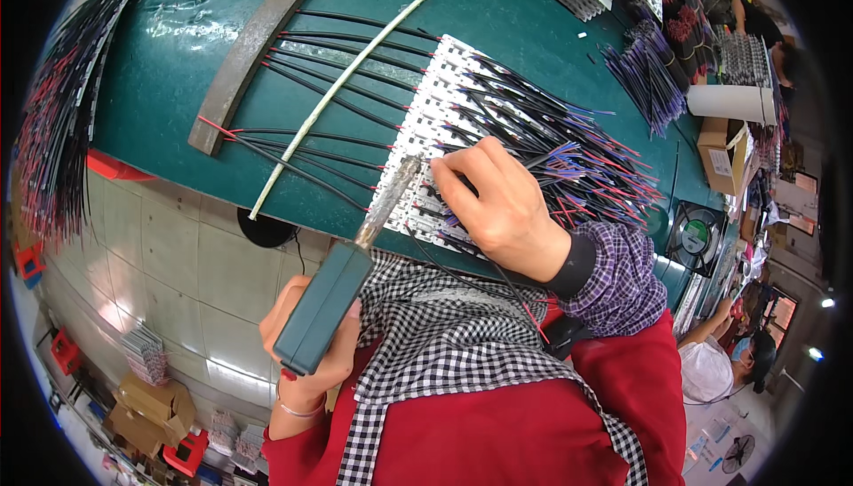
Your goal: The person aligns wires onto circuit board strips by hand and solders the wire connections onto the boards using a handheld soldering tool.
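Note:
My left hand (306, 335) is wrapped round the boxy dark green handle of a soldering iron (324, 308). Its long, crusted metal barrel slants up to the right, with the tip over a white panel of small slotted pieces (418, 135). Close to that tip, my right hand (502, 211) has thumb and forefinger pinched together at the panel's surface; what lies between them is hidden. Black wires with red and blue ends (560, 139) fan out from the panel's right side, partly under my right hand. Several more black wires (346, 86) run out leftward.
A pale rod (333, 91) and a dark metal bar (253, 59) lie across the left-hand wires on the green table (178, 42). Wired panels (71, 104) hang at the left edge. Purple wire bundles (647, 82) and a small fan (696, 235) are on the right. A person (711, 366) sits beyond.

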`<state>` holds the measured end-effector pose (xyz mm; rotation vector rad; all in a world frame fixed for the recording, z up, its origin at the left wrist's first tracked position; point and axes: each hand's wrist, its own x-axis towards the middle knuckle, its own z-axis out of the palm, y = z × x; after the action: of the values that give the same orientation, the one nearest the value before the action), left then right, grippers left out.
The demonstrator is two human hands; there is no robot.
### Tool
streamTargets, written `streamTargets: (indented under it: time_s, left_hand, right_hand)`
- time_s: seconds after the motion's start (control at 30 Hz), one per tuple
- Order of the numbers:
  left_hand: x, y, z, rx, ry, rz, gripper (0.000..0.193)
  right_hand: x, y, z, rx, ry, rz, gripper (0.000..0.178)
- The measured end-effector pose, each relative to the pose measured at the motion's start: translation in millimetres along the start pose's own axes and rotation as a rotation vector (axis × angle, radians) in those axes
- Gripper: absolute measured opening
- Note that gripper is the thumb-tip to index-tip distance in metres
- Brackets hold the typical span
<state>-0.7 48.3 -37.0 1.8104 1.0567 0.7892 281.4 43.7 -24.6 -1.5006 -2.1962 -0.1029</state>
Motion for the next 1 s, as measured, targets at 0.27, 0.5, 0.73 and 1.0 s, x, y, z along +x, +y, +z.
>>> streamTargets:
  time_s: [0.27,0.5,0.73,1.0]
  left_hand:
    - [-1,-1,-5,0.059,0.02,0.012,0.02]
    - [2,-1,7,-0.008,-0.005,0.025,0.019]
    - [9,3,8,0.024,-0.028,0.029,0.016]
    - [2,-5,6,-0.014,-0.001,0.011,0.016]
  right_hand:
    - [-1,2,0,-0.006,-0.006,0.012,0.031]
    - [-1,3,0,0.022,0.004,0.017,0.03]
    - [-2,0,-5,0.04,-0.046,0.076,0.037]
    - [0,4,0,0.0,0.01,0.01,0.031]
